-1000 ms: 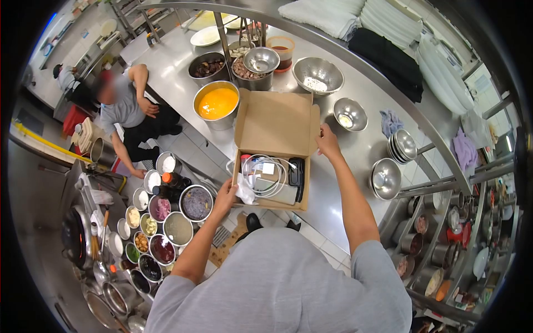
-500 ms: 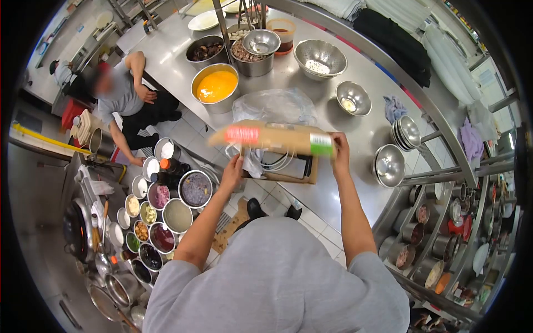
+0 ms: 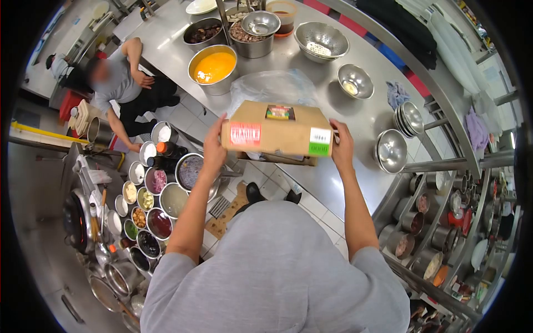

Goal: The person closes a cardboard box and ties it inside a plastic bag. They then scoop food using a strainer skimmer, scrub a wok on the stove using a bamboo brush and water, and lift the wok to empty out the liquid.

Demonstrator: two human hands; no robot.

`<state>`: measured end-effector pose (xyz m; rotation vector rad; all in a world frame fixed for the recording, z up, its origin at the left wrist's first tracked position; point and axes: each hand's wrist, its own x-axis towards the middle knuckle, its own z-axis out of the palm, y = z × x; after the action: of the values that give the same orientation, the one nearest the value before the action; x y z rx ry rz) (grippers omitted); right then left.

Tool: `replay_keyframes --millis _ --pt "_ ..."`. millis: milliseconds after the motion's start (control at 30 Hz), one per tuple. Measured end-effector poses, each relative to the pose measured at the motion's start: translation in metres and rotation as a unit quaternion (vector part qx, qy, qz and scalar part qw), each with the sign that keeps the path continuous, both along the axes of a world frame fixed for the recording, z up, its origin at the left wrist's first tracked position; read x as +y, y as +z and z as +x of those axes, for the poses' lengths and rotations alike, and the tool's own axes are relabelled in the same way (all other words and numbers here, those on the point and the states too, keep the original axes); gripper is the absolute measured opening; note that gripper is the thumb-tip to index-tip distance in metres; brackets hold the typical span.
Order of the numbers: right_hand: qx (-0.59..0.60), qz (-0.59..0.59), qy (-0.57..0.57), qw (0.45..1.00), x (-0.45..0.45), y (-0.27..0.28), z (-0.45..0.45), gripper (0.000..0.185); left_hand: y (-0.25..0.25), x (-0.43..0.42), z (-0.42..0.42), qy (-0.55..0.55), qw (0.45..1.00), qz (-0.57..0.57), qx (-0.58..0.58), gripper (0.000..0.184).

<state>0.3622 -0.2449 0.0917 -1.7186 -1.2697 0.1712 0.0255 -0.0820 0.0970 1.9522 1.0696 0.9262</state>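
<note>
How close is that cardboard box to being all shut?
Nearly there, I think. The lid already covers most of the box. The left hand and right hand hold the lid's two ends. What's left: its front flap is outside the box, with a gap beneath, so it probably needs tucking in.

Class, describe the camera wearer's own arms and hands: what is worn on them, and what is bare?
Short, plain grey sleeves end above bare forearms. The left hand and right hand wear no gloves; no watch or bracelet shows.
</note>
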Motion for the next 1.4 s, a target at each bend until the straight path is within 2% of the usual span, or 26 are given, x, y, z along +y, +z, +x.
replay_keyframes --millis 133,200,233,300,333,367,400,433,467,533,600,667,700,767,833,867,900,967,1000,1067,1133,1200,1233,1300,1367,1400 --pt "-0.053 -0.012 -0.044 0.998 0.037 0.042 0.004 0.035 0.044 0.034 0.026 -0.016 0.995 0.090 -0.039 0.062" --pt "-0.034 -0.093 -0.055 0.994 0.052 0.055 0.007 0.037 0.067 0.046 0.038 -0.020 0.998 0.036 0.040 0.063" --pt "-0.035 -0.092 -0.054 0.994 0.058 0.055 0.010 0.037 0.074 0.053 0.043 -0.019 0.998 0.037 0.039 0.063" --pt "-0.092 -0.046 -0.052 0.993 0.068 0.051 0.013 0.042 0.084 0.064 0.049 -0.018 0.992 -0.125 0.030 0.067" --pt "-0.088 -0.064 -0.045 0.993 0.069 0.049 0.012 0.049 0.089 0.064 0.049 -0.025 0.988 -0.149 0.035 0.064" --pt "-0.087 -0.062 -0.042 0.993 0.066 0.045 0.008 0.049 0.076 0.065 0.044 -0.021 0.988 -0.147 0.035 0.064" --pt "-0.035 -0.085 -0.042 0.995 0.056 0.043 0.000 0.051 0.051 0.066 0.038 -0.024 0.996 -0.083 0.032 0.062" --pt "0.018 -0.108 -0.041 0.993 0.045 0.040 -0.008 0.053 0.048 0.058 0.034 -0.027 0.999 -0.019 0.030 0.060" --pt "-0.010 -0.042 -0.009 0.999 0.034 0.026 -0.013 0.056 0.042 0.042 0.026 -0.023 0.999 -0.010 0.046 0.058" --pt "-0.014 0.003 0.056 0.998 0.009 0.013 -0.026 0.060 0.016 0.014 0.012 -0.039 0.997 0.039 0.051 0.061" --pt "-0.012 0.035 0.093 0.995 -0.012 -0.003 -0.030 0.061 0.005 -0.017 0.004 -0.052 0.998 0.007 0.029 0.061" --pt "-0.017 -0.062 0.136 0.989 -0.026 -0.026 -0.024 0.071 -0.006 -0.031 -0.003 -0.062 0.998 -0.023 0.004 0.062" --pt "-0.018 -0.063 0.139 0.988 -0.032 -0.020 -0.025 0.071 -0.014 -0.032 -0.009 -0.095 0.995 -0.025 0.032 0.063" --pt "-0.060 -0.185 0.143 0.971 -0.043 0.002 -0.029 0.070 -0.020 -0.038 -0.026 -0.126 0.990 -0.029 0.060 0.065" --pt "-0.074 -0.214 0.146 0.963 -0.054 -0.002 -0.021 0.069 -0.021 -0.043 -0.049 -0.117 0.967 0.038 0.222 0.068" --pt "-0.089 -0.244 0.146 0.955 -0.060 -0.006 -0.017 0.068 -0.028 -0.044 -0.059 -0.110 0.966 -0.012 0.232 0.073" --pt "-0.087 -0.246 0.147 0.954 -0.065 -0.012 -0.018 0.068 -0.028 -0.046 -0.066 -0.110 0.966 -0.015 0.233 0.073" --pt "0.099 -0.211 0.090 0.968 -0.075 -0.033 -0.017 0.068 -0.020 -0.051 -0.072 -0.130 0.973 -0.085 0.170 0.077" --pt "0.099 -0.213 0.089 0.968 -0.079 -0.049 -0.017 0.068 -0.008 -0.052 -0.070 -0.139 0.964 -0.163 0.160 0.083" --pt "0.335 -0.224 0.038 0.914 -0.089 -0.079 -0.018 0.072 -0.007 -0.056 -0.067 -0.140 0.965 -0.159 0.154 0.085" --pt "0.308 -0.219 0.043 0.925 -0.097 -0.082 -0.031 0.073 -0.013 -0.061 -0.061 -0.139 0.967 -0.155 0.147 0.088" --pt "0.280 -0.214 0.052 0.934 -0.099 -0.081 -0.048 0.075 -0.033 -0.069 -0.052 -0.093 0.978 0.000 0.185 0.092" --pt "0.241 -0.224 0.032 0.944 -0.097 -0.075 -0.058 0.075 -0.042 -0.072 -0.048 -0.092 0.978 0.000 0.186 0.092" --pt "0.203 -0.231 0.013 0.952 -0.090 -0.070 -0.075 0.076 -0.060 -0.075 -0.039 -0.047 0.963 0.108 0.240 0.093" --pt "0.024 -0.155 -0.003 0.988 -0.088 -0.069 -0.087 0.082 -0.081 -0.074 -0.034 -0.046 0.960 0.127 0.244 0.094" --pt "0.025 -0.155 -0.009 0.988 -0.086 -0.072 -0.089 0.082 -0.086 -0.075 -0.028 -0.032 0.968 0.132 0.212 0.092"
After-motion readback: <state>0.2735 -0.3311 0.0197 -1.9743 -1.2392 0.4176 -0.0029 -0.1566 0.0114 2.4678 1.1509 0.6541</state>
